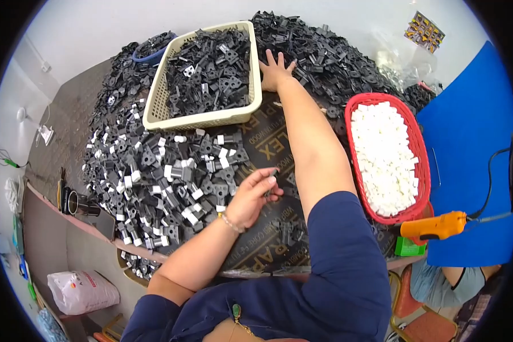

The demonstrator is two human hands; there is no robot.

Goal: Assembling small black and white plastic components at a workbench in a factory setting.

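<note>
My left hand (251, 199) is closed over the middle of the table, its thumb and fingers around a small black plastic part (274, 172). Most of that part is hidden by the fingers. My right hand (277, 75) is stretched far forward, fingers spread, at the near edge of a heap of black plastic parts (330, 60). It lies close beside the right wall of a cream plastic basket (202, 119), which is full of similar black parts. Left of my left hand spreads a pile of black parts fitted with white blocks (154, 176). A few loose black parts (289, 232) lie nearer my body.
A red basket (356, 171) of small white blocks stands at the right. Beside it are an orange electric screwdriver (433, 226), a green tray (409, 247) and a blue panel (467, 154). A metal cup (77, 203) sits at the table's left edge. Another person (447, 285) sits at lower right.
</note>
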